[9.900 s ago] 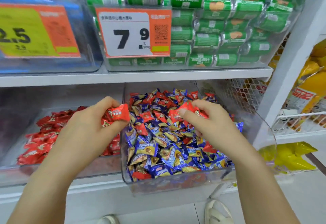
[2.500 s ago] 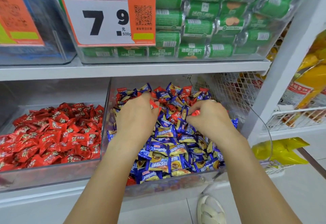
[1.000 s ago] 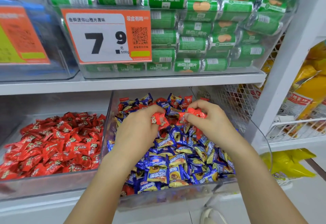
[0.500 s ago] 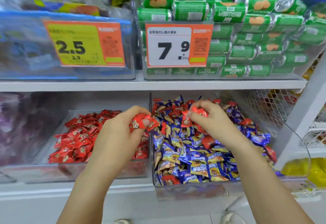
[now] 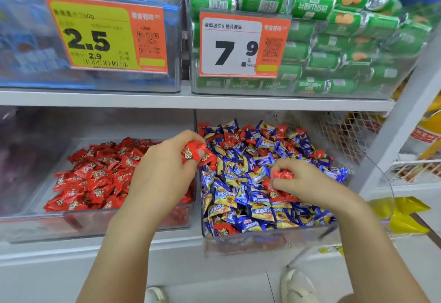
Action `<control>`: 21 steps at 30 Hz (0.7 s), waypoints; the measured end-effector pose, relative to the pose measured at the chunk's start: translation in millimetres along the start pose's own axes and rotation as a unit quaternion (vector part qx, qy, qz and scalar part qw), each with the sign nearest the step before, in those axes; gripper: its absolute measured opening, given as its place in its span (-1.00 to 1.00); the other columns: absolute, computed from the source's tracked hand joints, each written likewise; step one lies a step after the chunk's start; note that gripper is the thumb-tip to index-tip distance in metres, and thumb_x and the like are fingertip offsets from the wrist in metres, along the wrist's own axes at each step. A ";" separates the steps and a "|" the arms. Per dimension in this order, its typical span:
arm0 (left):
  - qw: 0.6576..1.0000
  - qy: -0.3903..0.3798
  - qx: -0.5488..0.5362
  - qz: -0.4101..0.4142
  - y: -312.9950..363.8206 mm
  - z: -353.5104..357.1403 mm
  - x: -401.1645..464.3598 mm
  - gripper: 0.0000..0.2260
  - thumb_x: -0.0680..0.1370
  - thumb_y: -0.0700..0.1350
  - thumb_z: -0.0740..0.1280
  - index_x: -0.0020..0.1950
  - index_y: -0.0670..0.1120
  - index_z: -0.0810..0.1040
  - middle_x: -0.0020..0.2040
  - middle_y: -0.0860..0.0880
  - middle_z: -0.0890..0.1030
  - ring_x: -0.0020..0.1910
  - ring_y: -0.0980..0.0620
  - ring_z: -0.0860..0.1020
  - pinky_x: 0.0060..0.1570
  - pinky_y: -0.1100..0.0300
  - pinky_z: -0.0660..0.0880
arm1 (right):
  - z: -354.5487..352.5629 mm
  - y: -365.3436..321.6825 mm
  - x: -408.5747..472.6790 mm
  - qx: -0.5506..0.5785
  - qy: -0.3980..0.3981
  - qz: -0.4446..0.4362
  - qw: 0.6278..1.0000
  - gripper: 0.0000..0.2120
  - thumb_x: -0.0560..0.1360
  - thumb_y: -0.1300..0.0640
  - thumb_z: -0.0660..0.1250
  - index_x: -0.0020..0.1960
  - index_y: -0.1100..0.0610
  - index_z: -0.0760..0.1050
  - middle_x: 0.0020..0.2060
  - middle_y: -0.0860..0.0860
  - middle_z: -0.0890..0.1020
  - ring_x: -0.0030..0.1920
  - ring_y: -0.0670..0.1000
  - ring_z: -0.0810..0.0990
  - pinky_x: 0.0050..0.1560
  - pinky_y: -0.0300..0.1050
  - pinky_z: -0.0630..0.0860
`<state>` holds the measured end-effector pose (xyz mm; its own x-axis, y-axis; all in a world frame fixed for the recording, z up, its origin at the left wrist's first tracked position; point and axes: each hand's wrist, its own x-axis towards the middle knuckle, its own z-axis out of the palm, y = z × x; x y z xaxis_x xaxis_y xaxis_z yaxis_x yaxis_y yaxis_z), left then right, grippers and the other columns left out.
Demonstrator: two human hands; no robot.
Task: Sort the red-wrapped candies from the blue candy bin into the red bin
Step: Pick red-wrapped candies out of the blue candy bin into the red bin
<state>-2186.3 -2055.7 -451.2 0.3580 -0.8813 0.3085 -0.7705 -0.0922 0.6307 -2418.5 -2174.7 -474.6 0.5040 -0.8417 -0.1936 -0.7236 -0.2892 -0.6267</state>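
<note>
Since half a second ago, the right hand (image 5: pixel 307 183) has dropped from above the pile into the blue candy bin (image 5: pixel 267 240), its fingers (image 5: pixel 284 166) pinching red-wrapped candies (image 5: pixel 282 174). Left hand (image 5: pixel 164 171) fingers grip more red candies (image 5: pixel 192 153) at the divide between bins, just beside the red bin (image 5: pixel 95 219) on the lower shelf (image 5: pixel 167 248). Price tags (image 5: pixel 231 45) hang above.

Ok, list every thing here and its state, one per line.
Left hand: grips red candies at the divide between the bins.
Right hand: pinches a red candy over the blue bin.
Blue bin: still mixed, red among blue.
Red bin: holds only red candies.
</note>
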 end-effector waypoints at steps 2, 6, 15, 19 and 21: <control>1.000 -0.001 0.006 0.000 1.6 2.4 0.5 -0.91 0.54 0.00 0.30 -0.02 0.20 0.51 -0.35 -0.01 0.59 -0.34 0.08 0.49 -0.24 0.07 0.47 | 3.7 0.6 -0.7 -0.022 -0.006 -0.008 1.000 -0.94 0.45 0.04 0.35 -0.17 -0.03 0.49 -0.30 0.02 0.52 -0.39 -0.04 0.41 -0.30 -0.12 0.34; 1.000 -0.008 0.002 -0.009 3.1 5.3 3.6 -0.93 0.55 0.01 0.30 -0.04 0.21 0.50 -0.37 -0.01 0.58 -0.37 0.04 0.50 -0.29 0.08 0.47 | 2.6 -10.6 -6.7 0.043 0.076 -0.048 0.995 -0.94 0.50 0.15 0.33 -0.13 0.13 0.51 -0.32 0.07 0.52 -0.52 -0.20 0.44 -0.46 -0.33 0.33; 0.982 0.097 -0.081 -0.138 -47.6 -27.8 -0.6 -0.93 0.52 -0.04 0.35 -0.02 0.04 0.58 -0.21 0.02 0.59 -0.38 0.05 0.47 -0.32 0.16 0.38 | 32.5 -103.0 1.6 0.208 0.116 -0.232 0.943 -0.90 0.49 0.13 0.33 -0.18 -0.02 0.48 -0.39 -0.12 0.52 -0.37 -0.07 0.47 -0.30 -0.04 0.47; 0.975 0.110 -0.067 -0.184 -77.1 -37.5 -1.9 -0.95 0.50 -0.09 0.38 -0.14 0.06 0.57 -0.18 0.09 0.60 -0.09 0.00 0.55 -0.12 0.16 0.38 | 86.1 -150.3 23.4 0.037 0.124 -0.274 0.953 -0.85 0.50 -0.07 0.30 0.02 -0.04 0.46 -0.07 -0.12 0.53 -0.05 -0.08 0.50 -0.05 -0.12 0.38; 0.966 0.120 -0.090 -0.213 -89.3 -41.1 1.2 -0.96 0.48 -0.10 0.40 -0.16 0.03 0.57 -0.21 0.08 0.61 -0.10 -0.04 0.57 -0.14 0.15 0.41 | 102.6 -159.6 30.1 -0.148 0.118 -0.271 0.944 -0.55 0.47 -0.30 0.21 0.25 -0.08 0.38 0.15 -0.06 0.51 0.19 0.01 0.45 0.20 -0.03 0.33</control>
<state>-2095.4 -2029.5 -477.9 0.7506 -0.6465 0.1361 -0.4303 -0.3220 0.8433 -2239.5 -2107.1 -457.8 0.7442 -0.6013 0.2909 -0.5068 -0.7920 -0.3405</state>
